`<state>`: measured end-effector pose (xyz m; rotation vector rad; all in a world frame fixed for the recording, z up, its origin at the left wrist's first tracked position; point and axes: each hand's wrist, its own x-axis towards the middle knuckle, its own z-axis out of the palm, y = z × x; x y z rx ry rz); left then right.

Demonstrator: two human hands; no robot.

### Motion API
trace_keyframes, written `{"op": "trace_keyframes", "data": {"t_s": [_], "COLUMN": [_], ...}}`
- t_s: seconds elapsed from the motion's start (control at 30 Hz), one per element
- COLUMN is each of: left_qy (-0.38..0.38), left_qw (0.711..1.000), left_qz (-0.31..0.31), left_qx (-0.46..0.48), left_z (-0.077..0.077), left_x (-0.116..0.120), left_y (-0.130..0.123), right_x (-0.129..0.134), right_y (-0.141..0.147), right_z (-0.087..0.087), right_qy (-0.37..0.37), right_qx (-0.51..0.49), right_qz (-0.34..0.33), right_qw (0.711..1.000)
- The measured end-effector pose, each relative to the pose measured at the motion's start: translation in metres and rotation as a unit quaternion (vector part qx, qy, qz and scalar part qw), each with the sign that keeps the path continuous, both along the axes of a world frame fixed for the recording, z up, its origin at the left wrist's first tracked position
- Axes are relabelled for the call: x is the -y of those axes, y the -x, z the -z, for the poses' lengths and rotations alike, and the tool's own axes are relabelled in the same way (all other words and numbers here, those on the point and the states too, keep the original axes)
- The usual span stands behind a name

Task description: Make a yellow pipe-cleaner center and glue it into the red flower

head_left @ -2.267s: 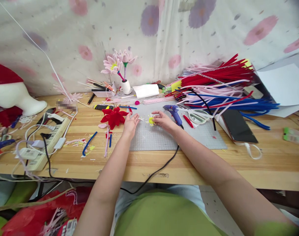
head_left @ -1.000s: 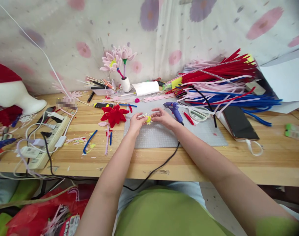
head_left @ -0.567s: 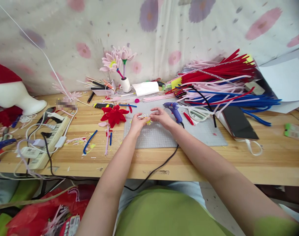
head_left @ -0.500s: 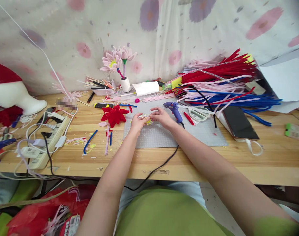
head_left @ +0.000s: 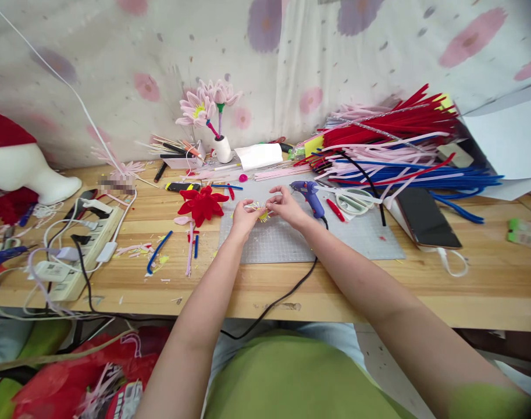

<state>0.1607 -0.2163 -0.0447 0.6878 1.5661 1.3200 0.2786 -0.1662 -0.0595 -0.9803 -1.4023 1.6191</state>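
Observation:
Between my two hands is a small yellow fringed flower centre (head_left: pixel 263 216) with thin spiky strands. My left hand (head_left: pixel 245 219) pinches it from the left with thumb and fingers. From the right, my right hand (head_left: pixel 285 207) pinches its other side, with some fingers raised. Both hands are above the grey cutting mat (head_left: pixel 282 247). A red fuzzy flower (head_left: pixel 203 205) lies on the table left of my left hand. Just right of my right hand rests a purple hot glue gun (head_left: pixel 311 198), its black cord running down off the table's front edge.
Scissors (head_left: pixel 355 201) and a red pen-like tool (head_left: pixel 335 210) lie right of the glue gun. Bundles of pipe cleaners (head_left: pixel 391 134) fill the back right, beside a phone (head_left: pixel 426 218). A white vase (head_left: pixel 223 149) holds pink flowers. A power strip (head_left: pixel 91 250) with tangled cables is left.
Almost nothing differs. Both hands stay on the yellow flower centre, and the raised fingers of my right hand have lifted slightly.

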Motion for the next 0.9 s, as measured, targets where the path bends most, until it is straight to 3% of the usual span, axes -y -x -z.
{"op": "trace_keyframes", "data": {"t_s": [0.57,0.9], "left_qy": [0.01,-0.025], "left_qw": [1.0,0.995], "left_qz": [-0.021,-0.064], "left_qx": [0.001,0.076], "left_z": [-0.0035,0.0039], "left_x": [-0.0025,-0.0017], "left_y": [-0.0033,0.0013], "right_x": [0.0009,-0.0015], "right_y": [0.0074,-0.0021], "right_z": [0.002,-0.0051], "right_qy": [-0.059,0.01], "right_qx": [0.047,-0.012], "right_qz": [0.044,-0.045], "right_qw": [0.996,0.999]}}
